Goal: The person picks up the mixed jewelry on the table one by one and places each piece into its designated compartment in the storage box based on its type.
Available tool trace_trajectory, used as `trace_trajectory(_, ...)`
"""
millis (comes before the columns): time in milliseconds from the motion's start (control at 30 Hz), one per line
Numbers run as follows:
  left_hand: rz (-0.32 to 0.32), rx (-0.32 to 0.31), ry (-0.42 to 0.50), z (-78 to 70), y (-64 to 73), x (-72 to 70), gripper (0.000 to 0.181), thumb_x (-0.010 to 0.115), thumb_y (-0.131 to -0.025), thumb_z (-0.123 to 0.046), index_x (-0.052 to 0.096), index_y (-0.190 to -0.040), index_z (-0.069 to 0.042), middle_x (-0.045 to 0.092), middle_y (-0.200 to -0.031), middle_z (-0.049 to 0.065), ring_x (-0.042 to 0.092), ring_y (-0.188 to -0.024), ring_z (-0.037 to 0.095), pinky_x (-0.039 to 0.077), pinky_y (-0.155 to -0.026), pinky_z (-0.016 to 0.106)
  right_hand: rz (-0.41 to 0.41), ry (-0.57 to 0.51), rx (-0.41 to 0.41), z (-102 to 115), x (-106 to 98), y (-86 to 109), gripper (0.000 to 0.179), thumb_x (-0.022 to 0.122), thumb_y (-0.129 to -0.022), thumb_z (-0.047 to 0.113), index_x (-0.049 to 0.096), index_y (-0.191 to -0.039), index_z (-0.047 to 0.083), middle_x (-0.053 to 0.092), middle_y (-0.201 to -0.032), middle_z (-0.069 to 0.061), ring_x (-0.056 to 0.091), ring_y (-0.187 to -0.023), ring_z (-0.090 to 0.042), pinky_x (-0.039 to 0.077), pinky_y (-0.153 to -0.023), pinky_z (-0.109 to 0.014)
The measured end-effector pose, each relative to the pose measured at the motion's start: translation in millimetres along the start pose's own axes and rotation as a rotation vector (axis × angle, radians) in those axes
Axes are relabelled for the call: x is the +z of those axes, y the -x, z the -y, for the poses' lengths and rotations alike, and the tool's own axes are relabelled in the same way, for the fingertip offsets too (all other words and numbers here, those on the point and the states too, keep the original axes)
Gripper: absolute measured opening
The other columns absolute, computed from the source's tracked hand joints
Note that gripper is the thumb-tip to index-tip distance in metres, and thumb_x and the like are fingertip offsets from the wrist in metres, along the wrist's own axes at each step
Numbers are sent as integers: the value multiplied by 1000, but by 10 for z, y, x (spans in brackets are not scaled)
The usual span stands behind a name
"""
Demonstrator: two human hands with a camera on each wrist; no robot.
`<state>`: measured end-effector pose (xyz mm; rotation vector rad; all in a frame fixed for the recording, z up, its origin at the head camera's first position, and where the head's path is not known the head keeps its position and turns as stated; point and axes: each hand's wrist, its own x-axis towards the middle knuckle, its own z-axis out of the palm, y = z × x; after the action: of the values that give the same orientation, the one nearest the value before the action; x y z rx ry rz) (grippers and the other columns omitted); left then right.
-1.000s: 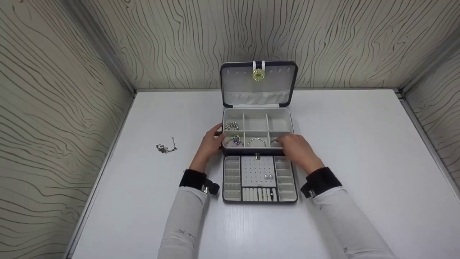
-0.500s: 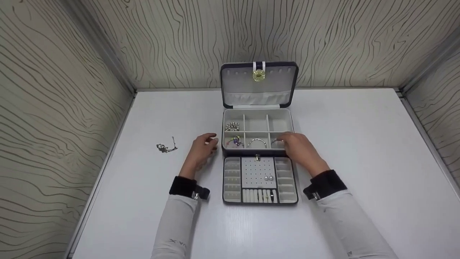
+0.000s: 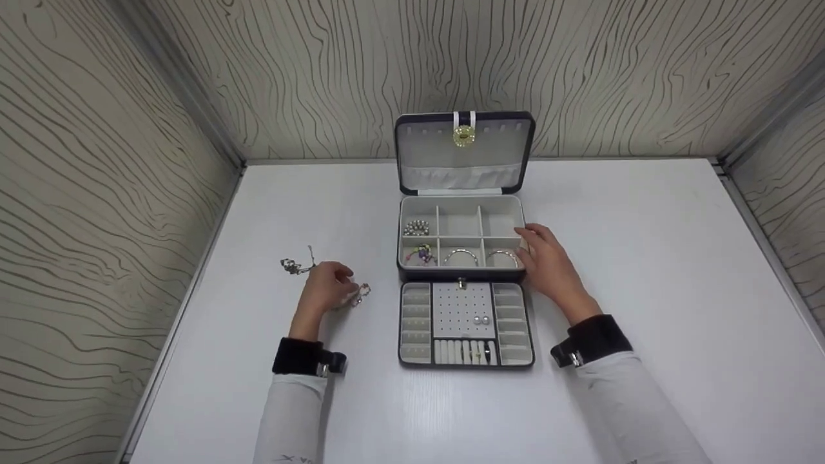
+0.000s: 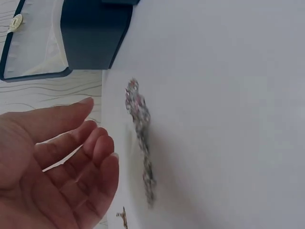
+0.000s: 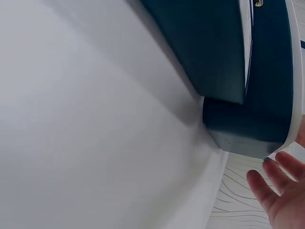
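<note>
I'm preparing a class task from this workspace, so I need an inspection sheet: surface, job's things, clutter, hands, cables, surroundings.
Surface: white table.
Job's things: open box with jewellery inside; tray in front; chain and bracelet left of the box.
Clutter: nothing seen.
Left hand: beside the bracelet, no grip seen.
Right hand: at the box's right edge, contact unclear.
Cables: nothing seen.
Surroundings: patterned panels behind and at both sides.

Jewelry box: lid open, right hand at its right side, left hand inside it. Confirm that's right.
Wrong on the left hand: the head view shows it outside the jewelry box, near a silvery bracelet. The lid is open and the right hand is at the box's right side.
</note>
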<state>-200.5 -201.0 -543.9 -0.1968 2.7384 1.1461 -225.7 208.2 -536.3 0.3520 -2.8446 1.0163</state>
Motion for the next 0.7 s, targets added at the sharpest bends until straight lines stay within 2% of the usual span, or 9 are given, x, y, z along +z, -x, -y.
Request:
trace_trajectory(167,20,-41,-43,102,45,-7,25,79,-78,-10,72,-99,2,66,-86,9,61,-78,24,52,-71,40,17,-98,71,-61,14,12,47,53,-101,12,43,-145,1,43,-142,-25,54,-119,-41,48,-94,-51)
trace_trajectory(333,54,-55,-78,153,52,25,20,81,-75,-11,73,-91,-1,66,-82,7,61,-76,24,51,-70,40,61,-110,103,-95,22,16,47,51,-103,17,41,-147,2,42,-143,-26,56,-116,-42,48,-95,-51)
trace_trajectory(467,63,-50,-93,155,53,17,9,78,-76,-7,74,-82,-2,65,-73,4,58,-68,21,49,-63,35,63,-112,102,-105,33,9,46,50,-103,18,42,-146,3,42,-143,-26,56,-116,-42,47,-96,-51)
trace_trajectory(567,77,-41,-82,154,51,1,4,74,-78,-5,74,-80,-1,63,-68,3,54,-62,18,44,-57,29,63,-113,106,-109,43,0,45,50,-103,16,44,-146,3,43,-143,-25,56,-116,-42,46,-97,-50)
trace_trajectory(700,90,-45,-19,171,43,-11,8,66,-87,-6,71,-85,0,62,-70,4,53,-62,18,42,-55,28,73,-108,116,-101,47,-9,44,49,-103,15,44,-146,3,42,-143,-25,55,-117,-41,46,-97,-50)
